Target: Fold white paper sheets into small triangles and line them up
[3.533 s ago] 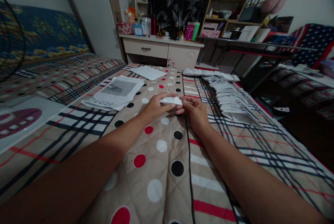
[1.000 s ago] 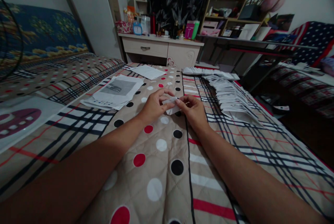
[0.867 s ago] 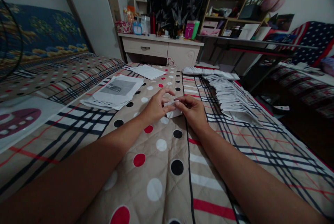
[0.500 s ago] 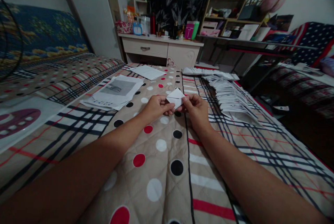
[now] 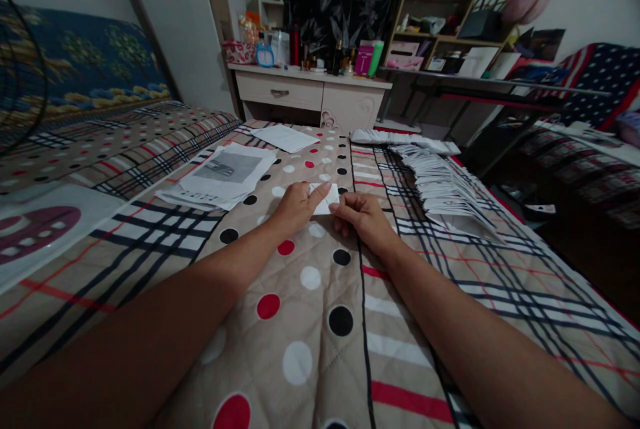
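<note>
A small folded white paper (image 5: 326,198) lies on the quilted bedspread (image 5: 320,322) in the middle of the view. My left hand (image 5: 296,205) rests on its left part with the index finger stretched flat across it. At the paper's near right edge sits my right hand (image 5: 361,217), its fingers curled and its thumb and fingertips pinched against the paper. Most of the paper is covered by the two hands.
A long overlapping row of folded white papers (image 5: 440,189) runs along the right of the bed. Printed sheets (image 5: 225,172) and one more sheet (image 5: 284,138) lie at the left. A cluttered dresser (image 5: 310,92) and shelves (image 5: 440,29) stand behind.
Half a second ago both hands held the folded paper lifted above the bedspread. Now it lies flat on the bed, with my left fingers pressed over it and my right hand lowered beside it.
</note>
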